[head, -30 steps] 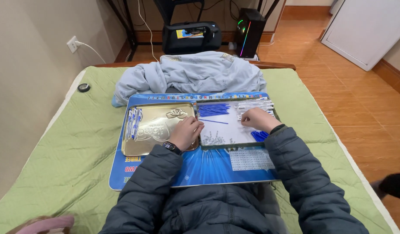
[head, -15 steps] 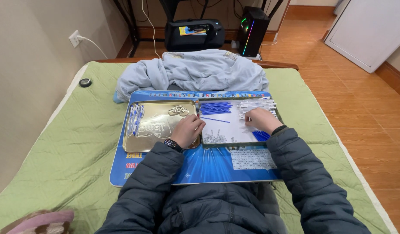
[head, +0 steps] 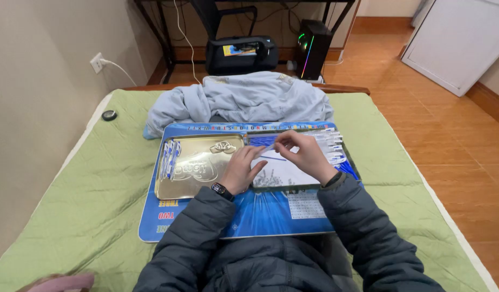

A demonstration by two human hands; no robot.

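Observation:
A blue board (head: pixel 260 216) lies across my lap on the bed. On it are a gold tin lid (head: pixel 198 167) on the left and a shallow tray (head: pixel 292 176) lined with white paper on the right. Several thin blue and white sticks (head: pixel 333 146) lie along the tray's right side, and a few more (head: pixel 169 157) sit on the lid's left edge. My right hand (head: pixel 309 154) hovers over the tray and pinches a thin pale stick (head: pixel 264 147). My left hand (head: pixel 241 168), with a dark watch on its wrist, rests where lid and tray meet, its fingers spread just under that stick.
A crumpled pale blue garment (head: pixel 244 100) lies on the green quilt (head: pixel 92 200) beyond the board. A small dark round object (head: pixel 109 115) sits near the bed's left edge by the wall. A black bag (head: pixel 241 54) and a lit computer case (head: pixel 311 48) stand on the floor.
My right hand has lifted from the right side of the tray and moved left toward my left hand, now pinching a stick. My left hand has barely shifted.

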